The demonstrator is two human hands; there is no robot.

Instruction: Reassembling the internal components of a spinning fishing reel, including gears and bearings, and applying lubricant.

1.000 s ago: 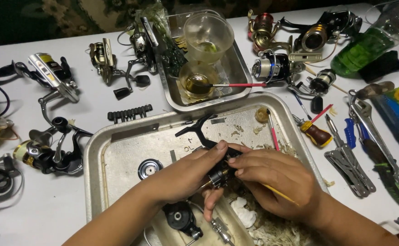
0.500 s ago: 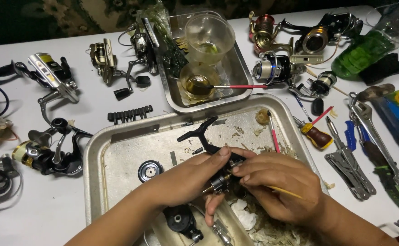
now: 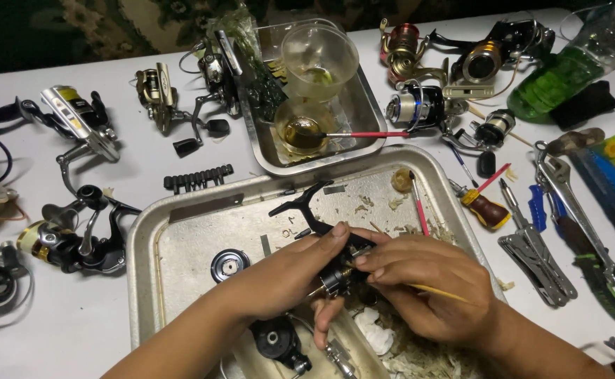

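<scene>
Over a large metal tray [image 3: 181, 231], my left hand [image 3: 279, 274] grips a black fishing reel body [image 3: 321, 228] whose forked foot sticks up and to the left. My right hand [image 3: 420, 281] holds a thin yellow stick [image 3: 441, 291], its tip at the reel part between my fingers. A round black spool [image 3: 229, 265] lies in the tray left of my hands. Another black reel part [image 3: 274, 342] sits below my left wrist. White scraps of tissue [image 3: 378, 333] lie under my right hand.
A smaller tray [image 3: 364, 105] behind holds two clear cups and a red-handled brush [image 3: 371, 134]. Several fishing reels [image 3: 76, 238] lie at the left and back right. Screwdriver [image 3: 486, 207], multi-tool pliers [image 3: 536, 260] and wrench [image 3: 581, 210] lie to the right, with a green bottle [image 3: 560, 77] behind.
Both hands stay on the reel body over the tray; it has tipped slightly and my fingers have shifted a little around it.
</scene>
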